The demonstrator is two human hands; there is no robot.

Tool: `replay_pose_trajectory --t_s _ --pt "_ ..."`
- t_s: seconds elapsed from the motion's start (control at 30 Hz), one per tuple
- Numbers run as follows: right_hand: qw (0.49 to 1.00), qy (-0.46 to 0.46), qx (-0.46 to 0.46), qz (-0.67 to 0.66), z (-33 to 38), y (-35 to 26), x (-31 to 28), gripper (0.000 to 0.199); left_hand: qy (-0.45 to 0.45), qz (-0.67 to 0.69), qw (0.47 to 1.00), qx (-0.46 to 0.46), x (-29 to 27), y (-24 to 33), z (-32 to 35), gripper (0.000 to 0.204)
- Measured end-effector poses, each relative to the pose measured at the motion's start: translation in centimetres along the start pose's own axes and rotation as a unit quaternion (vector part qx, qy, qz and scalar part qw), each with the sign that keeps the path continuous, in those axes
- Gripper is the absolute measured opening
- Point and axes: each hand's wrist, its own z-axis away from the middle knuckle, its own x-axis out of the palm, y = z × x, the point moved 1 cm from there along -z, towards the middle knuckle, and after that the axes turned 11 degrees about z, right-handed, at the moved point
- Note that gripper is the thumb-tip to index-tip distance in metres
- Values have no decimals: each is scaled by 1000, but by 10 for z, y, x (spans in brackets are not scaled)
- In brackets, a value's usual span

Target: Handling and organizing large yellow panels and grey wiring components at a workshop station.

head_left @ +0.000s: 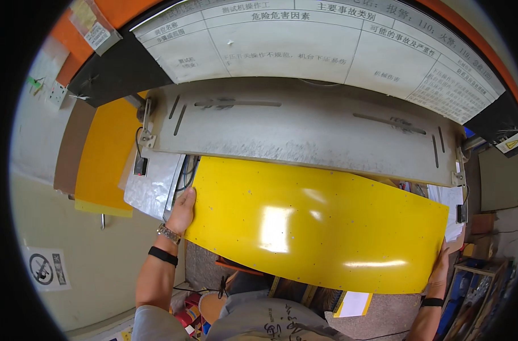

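Observation:
A large glossy yellow sheet (321,227), dotted with small holes or marks, spans the space in front of me. Its left edge is gripped by my left hand (183,209), with the fingers partly hidden behind it. At the opposite edge my right hand (441,262) holds the lower right part, and most of its fingers are out of sight. The sheet's far edge lies just below the front edge of a slotted grey metal plate (304,122) on a machine. From this view I cannot tell whether the two touch.
Above the plate hangs a printed paper notice (327,42). Orange-yellow boards (103,156) and a silvery sheet (148,184) are on the left. White papers (454,207) lie at the right, near a small black box (462,214). A loaded rack (469,290) stands at lower right.

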Motion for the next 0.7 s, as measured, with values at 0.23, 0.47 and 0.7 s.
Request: replay_pose_trajectory --t_s 0.23,0.47,0.7 --pt "1000 15 -4 5 4 -11 -2 82 -10 32 999 -2 -5 -2 -5 50" --pt "999 1 -36 14 9 -31 3 81 9 70 997 -7 -5 19 11 49" --pt "999 32 -39 -20 47 -51 -12 81 -8 128 992 -8 -2 52 57 49"
